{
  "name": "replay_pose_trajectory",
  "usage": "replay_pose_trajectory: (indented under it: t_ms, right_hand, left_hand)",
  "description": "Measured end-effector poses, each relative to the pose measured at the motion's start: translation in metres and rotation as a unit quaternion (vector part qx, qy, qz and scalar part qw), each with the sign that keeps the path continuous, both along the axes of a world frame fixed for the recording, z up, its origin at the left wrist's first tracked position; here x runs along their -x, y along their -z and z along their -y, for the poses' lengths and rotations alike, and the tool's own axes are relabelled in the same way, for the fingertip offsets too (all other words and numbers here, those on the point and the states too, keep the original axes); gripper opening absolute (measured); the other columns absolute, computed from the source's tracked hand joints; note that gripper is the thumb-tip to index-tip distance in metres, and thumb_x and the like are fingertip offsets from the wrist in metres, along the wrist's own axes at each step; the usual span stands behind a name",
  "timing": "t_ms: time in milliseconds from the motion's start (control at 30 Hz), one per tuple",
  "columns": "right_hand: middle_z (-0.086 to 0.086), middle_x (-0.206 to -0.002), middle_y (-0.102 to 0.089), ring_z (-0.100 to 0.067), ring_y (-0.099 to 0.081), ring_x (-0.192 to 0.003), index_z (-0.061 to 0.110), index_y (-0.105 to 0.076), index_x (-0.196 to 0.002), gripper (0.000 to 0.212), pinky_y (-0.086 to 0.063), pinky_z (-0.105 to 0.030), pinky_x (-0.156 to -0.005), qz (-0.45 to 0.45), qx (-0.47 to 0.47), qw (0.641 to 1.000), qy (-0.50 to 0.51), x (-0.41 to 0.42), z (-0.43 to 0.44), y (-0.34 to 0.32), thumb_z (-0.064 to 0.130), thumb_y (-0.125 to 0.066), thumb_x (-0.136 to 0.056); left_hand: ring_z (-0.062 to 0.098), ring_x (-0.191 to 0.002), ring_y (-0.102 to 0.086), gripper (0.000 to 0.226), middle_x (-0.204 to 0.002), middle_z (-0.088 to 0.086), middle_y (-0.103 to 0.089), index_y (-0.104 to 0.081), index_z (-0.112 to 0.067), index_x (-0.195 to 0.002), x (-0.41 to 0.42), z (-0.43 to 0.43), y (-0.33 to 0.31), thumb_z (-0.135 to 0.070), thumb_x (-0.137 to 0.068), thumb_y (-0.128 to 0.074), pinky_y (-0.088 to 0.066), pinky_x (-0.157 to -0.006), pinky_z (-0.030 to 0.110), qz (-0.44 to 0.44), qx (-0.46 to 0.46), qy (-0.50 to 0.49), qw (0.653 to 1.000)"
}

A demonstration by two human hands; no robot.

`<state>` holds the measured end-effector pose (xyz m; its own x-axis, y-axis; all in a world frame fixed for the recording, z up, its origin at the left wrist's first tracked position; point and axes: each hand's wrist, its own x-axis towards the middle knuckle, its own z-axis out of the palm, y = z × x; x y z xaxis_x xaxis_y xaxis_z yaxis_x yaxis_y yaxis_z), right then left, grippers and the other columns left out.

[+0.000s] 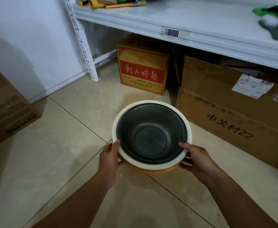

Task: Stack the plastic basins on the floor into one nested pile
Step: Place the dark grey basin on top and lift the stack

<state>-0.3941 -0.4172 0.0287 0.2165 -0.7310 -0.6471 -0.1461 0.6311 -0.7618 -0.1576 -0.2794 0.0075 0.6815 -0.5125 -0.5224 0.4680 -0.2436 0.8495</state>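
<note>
Nesting together, 3 basins form one pile: dark grey basin (152, 132) innermost, sitting in a white basin (151, 165) whose rim rings it, and under both an orange basin (153, 170), only its near edge showing. Pile is held over the tiled floor (61, 153), in front of the shelf unit; can't tell if its base touches the floor.

Left hand (109, 158) grips the pile's left side, thumb over the white rim, other fingers hidden beneath. Right hand (198, 157) grips the right side, thumb over the rim touching the grey basin's edge, fingers wrapped under the orange one. Both clenched on the pile.

Behind: red/yellow carton (143, 69) under the white shelf (184, 22), w/ barcode label (172, 32) on the shelf lip. Large brown cardboard box (233, 112) just right of the pile. Another brown box (6, 109) at far left, well apart.
</note>
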Motion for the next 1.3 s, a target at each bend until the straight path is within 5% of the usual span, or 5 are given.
replay_pose_trajectory:
  t_ms: [267,467,767,1033,1300]
  right_hand:
    - [-0.026,-0.118,-0.067,-0.038,-0.065,-0.108,-0.002,-0.067,-0.114,0.035,-0.059,-0.051,-0.088,0.141,-0.095,0.984,0.046,0.007,-0.017,0.004,0.008,-0.076,-0.082]
    - [-0.028,-0.124,-0.067,-0.041,-0.063,-0.116,-0.004,-0.072,-0.109,0.038,-0.062,-0.045,-0.074,0.134,-0.072,0.988,0.030,0.010,-0.030,-0.001,0.009,-0.080,-0.074]
    - [-0.025,-0.112,-0.073,-0.037,-0.073,-0.099,0.004,-0.082,-0.087,0.020,-0.061,-0.051,-0.085,0.147,-0.040,0.988,0.000,0.010,-0.049,-0.043,0.014,-0.083,-0.070]
    - [-0.025,-0.106,-0.076,-0.036,-0.075,-0.098,0.002,-0.082,-0.079,0.012,-0.063,-0.042,-0.070,0.208,0.003,0.978,0.013,-0.006,-0.057,-0.132,0.010,-0.084,-0.070]
    - [-0.026,-0.111,-0.075,-0.037,-0.073,-0.103,0.000,-0.082,-0.081,0.026,-0.064,-0.040,-0.067,0.202,0.107,0.973,0.008,-0.007,-0.058,-0.236,0.018,-0.086,-0.063]
  left_hand:
    - [0.033,-0.105,-0.070,0.040,-0.114,0.016,-0.074,-0.067,-0.010,-0.119,0.004,-0.010,0.003,-0.034,-0.089,-0.074,-0.064,-0.071,0.042,-0.091,0.007,0.032,0.995]
    - [0.035,-0.106,-0.071,0.038,-0.112,0.019,-0.076,-0.068,-0.002,-0.119,-0.002,-0.020,0.003,-0.022,-0.087,-0.075,-0.061,-0.084,0.052,-0.145,0.039,0.062,0.987]
    - [0.035,-0.104,-0.072,0.032,-0.097,0.013,-0.081,-0.072,-0.006,-0.113,-0.007,-0.040,-0.038,-0.024,-0.087,-0.076,-0.063,-0.072,0.045,-0.119,0.094,0.058,0.987]
    - [0.029,-0.104,-0.067,0.028,-0.106,0.011,-0.070,-0.071,-0.010,-0.111,-0.014,-0.045,-0.146,-0.027,-0.089,-0.072,-0.064,-0.070,0.040,-0.062,0.154,0.047,0.985]
    - [0.008,-0.060,-0.073,0.015,-0.064,-0.008,-0.074,-0.083,-0.028,-0.074,-0.016,-0.038,-0.238,-0.035,-0.084,-0.074,-0.057,-0.047,0.025,0.006,0.243,0.043,0.969]
